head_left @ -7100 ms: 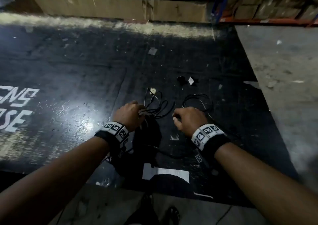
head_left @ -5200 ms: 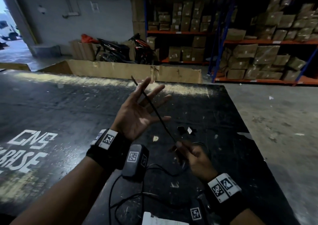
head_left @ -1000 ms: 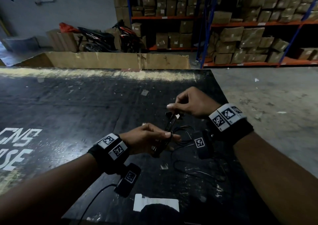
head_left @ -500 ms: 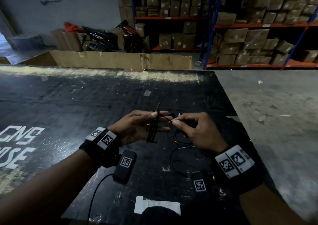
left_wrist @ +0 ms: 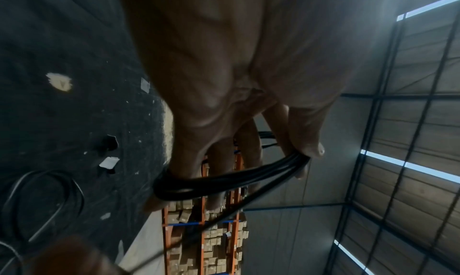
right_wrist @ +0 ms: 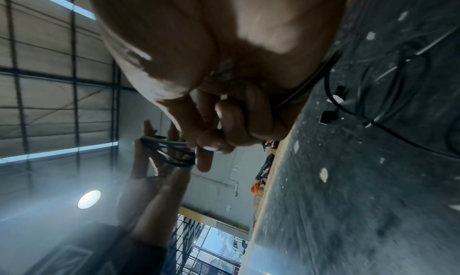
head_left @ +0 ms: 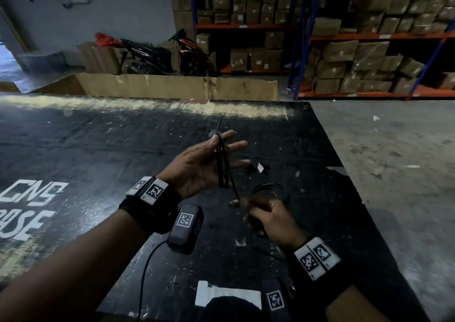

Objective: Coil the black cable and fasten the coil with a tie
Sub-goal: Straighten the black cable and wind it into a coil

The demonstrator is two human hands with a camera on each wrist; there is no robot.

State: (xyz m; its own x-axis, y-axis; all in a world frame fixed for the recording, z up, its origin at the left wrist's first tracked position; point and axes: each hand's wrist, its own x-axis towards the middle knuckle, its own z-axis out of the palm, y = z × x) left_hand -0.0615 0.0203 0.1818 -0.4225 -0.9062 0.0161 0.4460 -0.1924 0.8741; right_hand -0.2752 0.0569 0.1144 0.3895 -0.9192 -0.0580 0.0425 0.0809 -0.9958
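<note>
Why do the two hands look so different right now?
The left hand is raised, palm up with fingers spread, and the black cable loops around it. The right hand sits lower, fingers curled, pinching one strand. Both touch the same cable and wear wristbands.

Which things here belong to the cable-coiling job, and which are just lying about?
In the job:
- black cable, wound in loops round the left hand
- right hand, pinching the strand that runs down from the loops
- loose cable on the black mat

Lying about:
- white paper scrap
- white label
- cardboard boxes
- motorbike
</note>
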